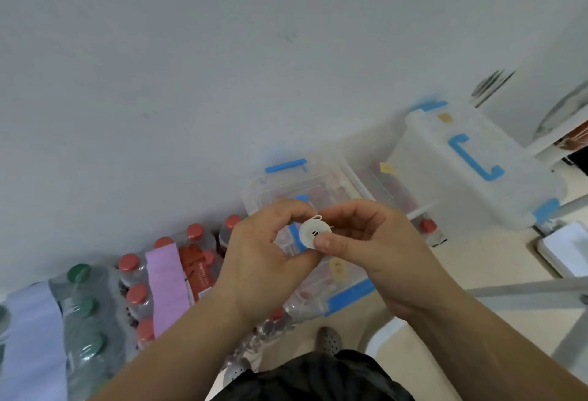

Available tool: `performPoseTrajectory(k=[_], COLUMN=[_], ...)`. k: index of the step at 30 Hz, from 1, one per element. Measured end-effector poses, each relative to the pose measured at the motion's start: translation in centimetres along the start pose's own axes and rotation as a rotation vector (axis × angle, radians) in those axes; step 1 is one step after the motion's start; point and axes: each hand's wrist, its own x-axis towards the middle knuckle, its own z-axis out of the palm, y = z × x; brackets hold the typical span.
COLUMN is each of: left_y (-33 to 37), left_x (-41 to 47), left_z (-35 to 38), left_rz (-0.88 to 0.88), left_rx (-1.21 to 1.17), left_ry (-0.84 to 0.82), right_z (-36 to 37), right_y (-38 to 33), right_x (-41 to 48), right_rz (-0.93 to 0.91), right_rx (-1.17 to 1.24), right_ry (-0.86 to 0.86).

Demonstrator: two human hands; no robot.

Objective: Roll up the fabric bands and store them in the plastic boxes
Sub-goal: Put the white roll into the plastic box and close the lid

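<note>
A small white rolled fabric band [310, 231] sits between both hands at chest height, its coiled end facing me. My left hand [265, 257] curls round its left side. My right hand [362, 241] pinches it from the right, thumb pressed on its front face. Below the hands stands a clear plastic box [280, 184] with blue latches, its lid on and partly hidden by my hands. A second clear box [385, 187] lies beside it. A larger white box with blue handle [471, 171] stands at the right. A pink fabric band [167, 286] lies flat across bottles at the left.
Shrink-wrapped packs of red-capped bottles [136, 292] and green-capped bottles [86, 308] line the grey wall at the left. My shoe [329, 340] is on the beige floor below. A grey metal table leg [525, 289] and a white tray [563, 251] are at the right.
</note>
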Motion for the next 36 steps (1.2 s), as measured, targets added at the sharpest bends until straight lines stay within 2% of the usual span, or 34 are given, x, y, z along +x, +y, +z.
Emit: performPoseTrajectory(k=[4,11,15,20,22,25,29,36], left_y=[1.3,1.8,1.6,1.2,1.1,0.5,0.1,-0.3], left_x=[1.5,3.8,4.3,6.1,6.8,7.5,7.6,7.0], left_z=[3.2,8.8,10.7,11.1,11.5,12.2,13.2,12.8], left_rz=[0.032,-0.027,-0.097,-0.207,-0.227,-0.214,-0.193,-0.234], left_rx=[0.121,0.315,0.383,0.490,0.531,0.596,0.664,0.624], left_ry=[0.084,-0.005,-0.067,-0.105,-0.165,-0.261,-0.318,-0.304], right_z=[-3.8,-9.9,-13.6,-17.8,-18.5,-18.6,-18.7,-19.0], right_y=[-0.2,2.0,2.8,5.6,6.5,6.7,6.4,6.2], right_x=[1.9,3.5,3.2,4.2,4.6,5.2,6.6,8.0], right_rz=[0.038,0.137,0.029,-0.235,-0.376,-0.487,-0.576,-0.734], right_rx=[0.065,0.138,-0.118,-0.724,-0.961,-1.232,-1.385,-1.418], right_ry=[-0.071,-0.103,-0.062,0.089,0.072,0.018,-0.067,-0.141])
